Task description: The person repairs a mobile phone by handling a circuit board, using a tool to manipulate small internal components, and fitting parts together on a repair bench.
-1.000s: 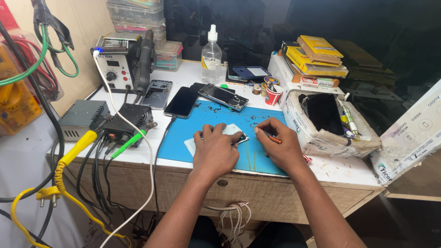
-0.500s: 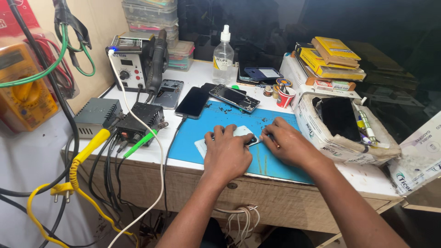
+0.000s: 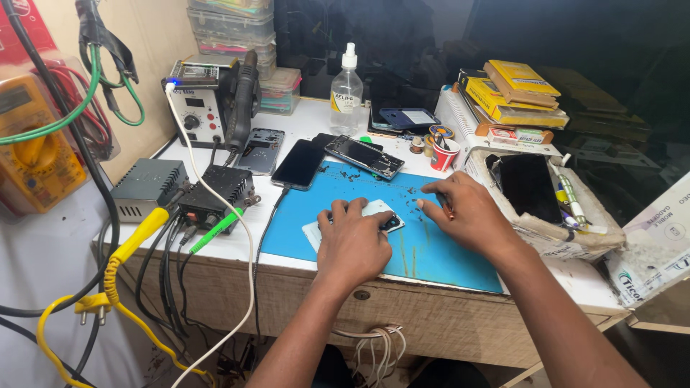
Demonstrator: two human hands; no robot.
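My left hand (image 3: pixel 353 241) lies flat on a pale phone back cover (image 3: pixel 374 214), pinning it to the blue work mat (image 3: pixel 402 244). My right hand (image 3: pixel 471 215) rests on the mat just to the right of it, fingers spread, with a thin orange-handled tool (image 3: pixel 448 208) tucked between the fingers. The tool's tip is hidden. Small screws and bits are scattered on the mat beyond both hands.
Two dark phones (image 3: pixel 299 164) (image 3: pixel 364 156) lie at the mat's far edge. A spray bottle (image 3: pixel 346 90), a soldering station (image 3: pixel 198 108), a black power box (image 3: pixel 219 194), a red cup (image 3: pixel 444 154), yellow boxes (image 3: pixel 514 93) and a cardboard tray (image 3: pixel 546 215) surround it. Cables hang at left.
The view has shifted slightly. My right hand has drawn a little away from the cover and spread its fingers on the mat. My left hand stays on the cover.
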